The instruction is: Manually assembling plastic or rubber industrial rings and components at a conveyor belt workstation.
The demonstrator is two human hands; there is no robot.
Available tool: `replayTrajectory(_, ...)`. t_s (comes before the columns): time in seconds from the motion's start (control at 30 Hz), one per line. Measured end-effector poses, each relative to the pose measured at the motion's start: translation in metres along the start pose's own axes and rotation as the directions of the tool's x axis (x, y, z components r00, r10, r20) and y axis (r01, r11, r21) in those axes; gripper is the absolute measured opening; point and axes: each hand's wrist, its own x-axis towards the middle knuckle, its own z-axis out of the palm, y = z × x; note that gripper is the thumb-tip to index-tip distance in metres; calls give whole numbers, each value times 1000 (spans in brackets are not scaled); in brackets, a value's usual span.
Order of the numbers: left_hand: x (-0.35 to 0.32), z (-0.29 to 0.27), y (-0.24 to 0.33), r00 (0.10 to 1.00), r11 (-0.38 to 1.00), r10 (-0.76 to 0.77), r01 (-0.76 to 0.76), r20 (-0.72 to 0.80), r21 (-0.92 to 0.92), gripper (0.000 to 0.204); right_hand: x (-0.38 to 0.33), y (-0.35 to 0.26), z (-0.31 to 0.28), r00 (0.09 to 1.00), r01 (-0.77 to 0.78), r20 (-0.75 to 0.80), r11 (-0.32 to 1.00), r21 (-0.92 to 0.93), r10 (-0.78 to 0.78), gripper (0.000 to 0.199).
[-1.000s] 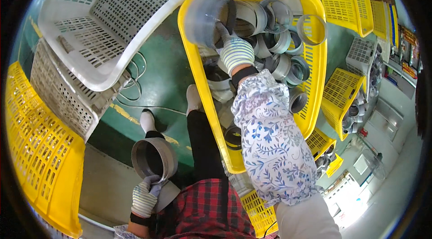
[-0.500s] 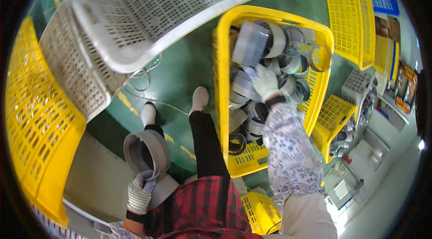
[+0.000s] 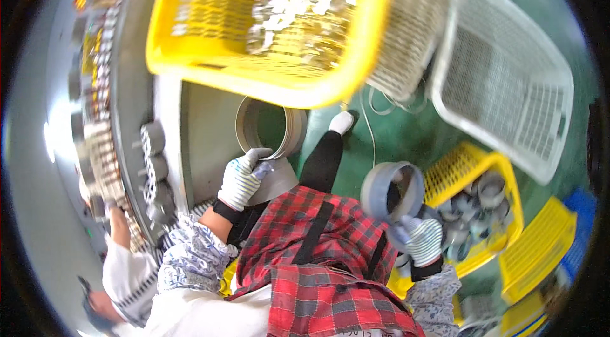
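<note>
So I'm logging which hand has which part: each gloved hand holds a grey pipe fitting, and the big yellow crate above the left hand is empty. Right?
Not quite. The head view shows the big yellow crate holding pale parts, too blurred to tell apart, so it isn't empty. The rest stands: the left hand grips a grey pipe fitting, and the right hand holds another grey fitting.

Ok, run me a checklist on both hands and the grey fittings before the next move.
1. Left hand has a grip on the grey fitting at the table edge: ok.
2. Right hand holds the grey ring: ok.
3. Both gloves on: ok.
4. Parts left in the yellow basket at the right: ok.
5. Left fitting fully seated on the table: cannot tell, picture blurred.
</note>
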Motion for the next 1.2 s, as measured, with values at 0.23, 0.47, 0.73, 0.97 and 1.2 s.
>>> replayTrajectory(0.23,-11,-119,-112,855,990,-133,86,-501,-116,17,171,-183,-55,701,713,143,684,-150,-699,6)
replayTrajectory(0.47,61,-212,-263,671,873,-435,477,-600,-99,36,306,-383,-60,437,899,276,409,-154,-856,20)
replayTrajectory(0.73,114,-258,-388,634,778,-618,409,-464,-476,60,463,-559,-36,369,882,341,210,-422,-865,7)
replayTrajectory(0.97,32,-254,-357,629,660,-674,277,-388,-698,45,649,-647,-1,341,903,639,51,-427,-689,18)
replayTrajectory(1.2,18,-331,-294,709,221,-691,21,-141,-975,37,768,-618,69,334,933,814,46,-356,-476,29)
